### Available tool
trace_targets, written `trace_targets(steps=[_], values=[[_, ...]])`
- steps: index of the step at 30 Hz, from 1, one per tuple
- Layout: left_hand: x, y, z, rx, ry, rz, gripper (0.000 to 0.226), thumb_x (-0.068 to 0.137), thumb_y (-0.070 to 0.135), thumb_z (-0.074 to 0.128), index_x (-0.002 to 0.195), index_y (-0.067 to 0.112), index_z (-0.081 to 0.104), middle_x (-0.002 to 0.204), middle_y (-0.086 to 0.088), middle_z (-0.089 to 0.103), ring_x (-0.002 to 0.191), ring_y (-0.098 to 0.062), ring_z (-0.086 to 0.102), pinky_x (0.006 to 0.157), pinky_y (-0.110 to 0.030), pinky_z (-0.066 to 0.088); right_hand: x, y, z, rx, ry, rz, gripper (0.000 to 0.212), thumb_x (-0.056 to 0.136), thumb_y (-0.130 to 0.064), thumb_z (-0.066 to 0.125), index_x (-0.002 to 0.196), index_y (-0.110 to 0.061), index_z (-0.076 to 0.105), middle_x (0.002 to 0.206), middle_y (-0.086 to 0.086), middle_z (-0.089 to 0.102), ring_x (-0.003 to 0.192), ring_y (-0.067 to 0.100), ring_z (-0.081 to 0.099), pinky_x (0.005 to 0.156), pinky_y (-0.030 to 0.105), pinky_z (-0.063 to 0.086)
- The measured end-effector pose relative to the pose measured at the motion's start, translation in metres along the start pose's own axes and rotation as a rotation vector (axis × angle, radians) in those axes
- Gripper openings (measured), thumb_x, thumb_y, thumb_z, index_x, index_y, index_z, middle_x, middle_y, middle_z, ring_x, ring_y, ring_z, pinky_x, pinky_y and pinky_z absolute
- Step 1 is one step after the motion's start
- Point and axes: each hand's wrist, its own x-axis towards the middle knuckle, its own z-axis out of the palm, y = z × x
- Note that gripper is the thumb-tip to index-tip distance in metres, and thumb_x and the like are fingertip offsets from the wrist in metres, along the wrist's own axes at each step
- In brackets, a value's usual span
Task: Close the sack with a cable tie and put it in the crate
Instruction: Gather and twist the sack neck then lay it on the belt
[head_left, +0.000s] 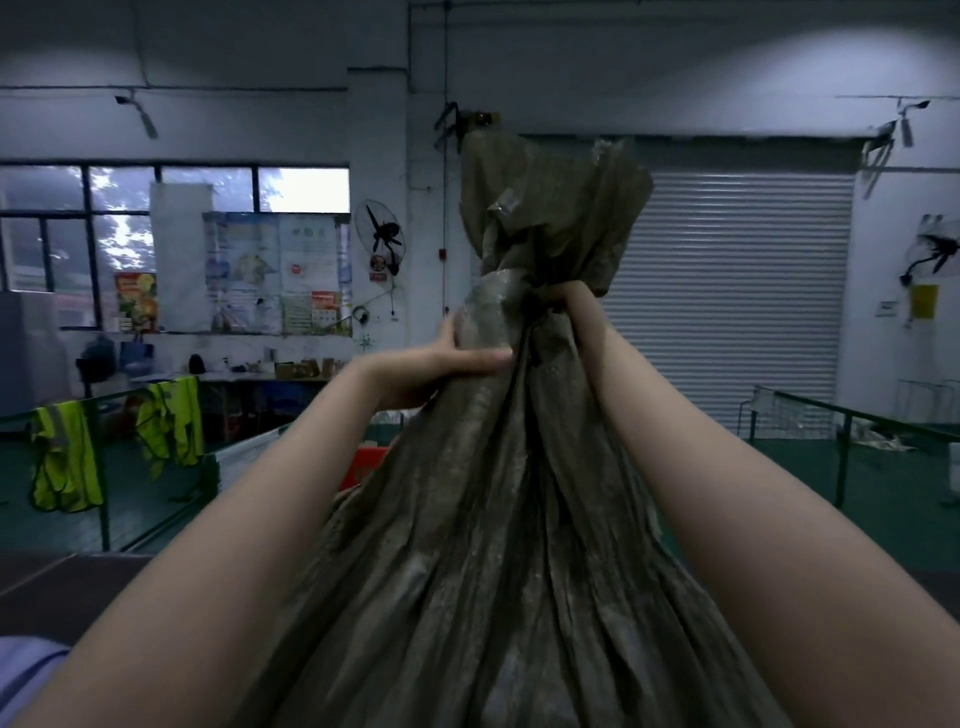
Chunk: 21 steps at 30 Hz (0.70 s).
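A large olive-brown woven sack (493, 519) fills the middle of the view, held up in front of me. Its neck is bunched tight, and the loose top flares out above the bunch. My left hand (441, 364) grips the sack just below the neck, thumb across the fabric. My right hand (563, 299) is closed around the gathered neck from the right; its fingers are mostly hidden behind the cloth. A dark band shows at the neck (532, 306), but I cannot tell whether it is a cable tie. A red crate (363, 462) peeks out behind the sack at lower left.
Green metal railings (104, 467) with yellow safety vests (62, 457) stand at the left. More railing (841, 441) is at the right. A shuttered roller door (727, 291) and a cluttered bench (234, 371) line the back wall. A dark surface (62, 587) lies at lower left.
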Motion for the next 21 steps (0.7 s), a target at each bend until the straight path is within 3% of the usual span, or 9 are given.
trace_targets(steps=[2, 4, 8, 10, 13, 16, 17, 19, 21], values=[[0.007, -0.009, 0.012, 0.102, 0.084, -0.072, 0.147, 0.028, 0.066, 0.082, 0.147, 0.034, 0.003, 0.147, -0.001, 0.035, 0.125, -0.021, 0.047, 0.106, -0.038, 0.04, 0.0, -0.003, 0.013, -0.013, -0.013, -0.013, 0.064, 0.062, -0.012, 0.052, 0.124, -0.001, 0.055, 0.111, 0.022, 0.064, 0.096, 0.034, 0.063, 0.063, 0.03, 0.053], [0.013, -0.014, 0.025, -0.007, 0.202, -0.013, 0.132, 0.038, 0.062, 0.081, 0.147, 0.028, 0.015, 0.142, -0.002, 0.045, 0.123, -0.021, 0.05, 0.11, -0.04, 0.038, -0.005, -0.009, 0.032, -0.045, -0.021, -0.028, 0.064, 0.064, -0.013, 0.052, 0.127, -0.001, 0.052, 0.12, 0.023, 0.062, 0.101, 0.034, 0.062, 0.065, 0.028, 0.051], [0.015, -0.026, 0.041, -0.343, 0.336, 0.172, 0.05, 0.073, 0.025, 0.072, 0.119, 0.012, 0.058, 0.119, -0.013, 0.066, 0.104, -0.027, 0.064, 0.097, -0.041, 0.049, -0.007, -0.016, 0.049, -0.213, -0.063, -0.038, 0.034, 0.083, -0.01, 0.057, 0.116, -0.001, 0.055, 0.099, 0.013, 0.061, 0.085, 0.023, 0.058, 0.063, 0.026, 0.048], [0.012, -0.034, 0.038, -0.43, 0.448, 0.17, 0.042, 0.069, 0.027, 0.074, 0.108, 0.015, 0.064, 0.115, -0.015, 0.068, 0.103, -0.03, 0.065, 0.097, -0.045, 0.05, -0.014, -0.019, 0.041, -0.306, -0.226, -0.031, 0.022, 0.083, -0.02, 0.062, 0.101, -0.008, 0.061, 0.093, 0.008, 0.064, 0.086, 0.021, 0.061, 0.082, 0.033, 0.052], [0.008, -0.039, 0.03, -0.486, 0.571, 0.137, 0.031, 0.074, 0.024, 0.073, 0.101, 0.013, 0.062, 0.112, -0.013, 0.067, 0.099, -0.029, 0.065, 0.095, -0.043, 0.051, -0.022, -0.023, 0.013, -0.442, -0.325, -0.041, 0.074, 0.06, -0.05, 0.073, 0.126, -0.022, 0.054, 0.123, 0.0, 0.055, 0.123, 0.02, 0.044, 0.106, 0.042, 0.031], [0.002, -0.036, 0.024, -0.51, 0.642, 0.102, 0.027, 0.078, 0.024, 0.07, 0.099, 0.011, 0.059, 0.106, -0.012, 0.067, 0.095, -0.027, 0.064, 0.089, -0.036, 0.051, -0.027, -0.012, -0.016, -0.491, -0.413, 0.003, 0.116, 0.051, -0.063, 0.071, 0.149, -0.025, 0.02, 0.157, 0.004, 0.019, 0.146, 0.02, 0.011, 0.116, 0.048, 0.009], [0.002, -0.036, 0.023, -0.512, 0.66, 0.083, 0.036, 0.076, 0.026, 0.071, 0.106, 0.009, 0.059, 0.108, -0.013, 0.067, 0.096, -0.028, 0.064, 0.089, -0.036, 0.052, -0.029, -0.002, -0.023, -0.498, -0.458, 0.03, 0.121, 0.053, -0.061, 0.074, 0.15, -0.024, 0.012, 0.159, 0.006, 0.016, 0.146, 0.02, 0.013, 0.117, 0.046, 0.011], [0.005, -0.033, 0.023, -0.498, 0.675, 0.065, 0.048, 0.074, 0.025, 0.071, 0.116, 0.004, 0.057, 0.109, -0.014, 0.067, 0.093, -0.027, 0.065, 0.084, -0.034, 0.053, -0.036, 0.018, -0.029, -0.494, -0.521, 0.096, 0.122, 0.058, -0.048, 0.08, 0.151, -0.018, 0.008, 0.151, 0.008, 0.036, 0.131, 0.017, 0.043, 0.111, 0.036, 0.034], [0.009, -0.028, 0.027, -0.453, 0.652, 0.076, 0.051, 0.073, 0.021, 0.072, 0.117, 0.001, 0.057, 0.108, -0.014, 0.067, 0.089, -0.025, 0.066, 0.081, -0.032, 0.054, -0.046, 0.038, -0.022, -0.506, -0.559, 0.129, 0.09, 0.069, -0.032, 0.078, 0.142, -0.008, 0.032, 0.117, 0.003, 0.066, 0.095, 0.009, 0.068, 0.084, 0.024, 0.056]])
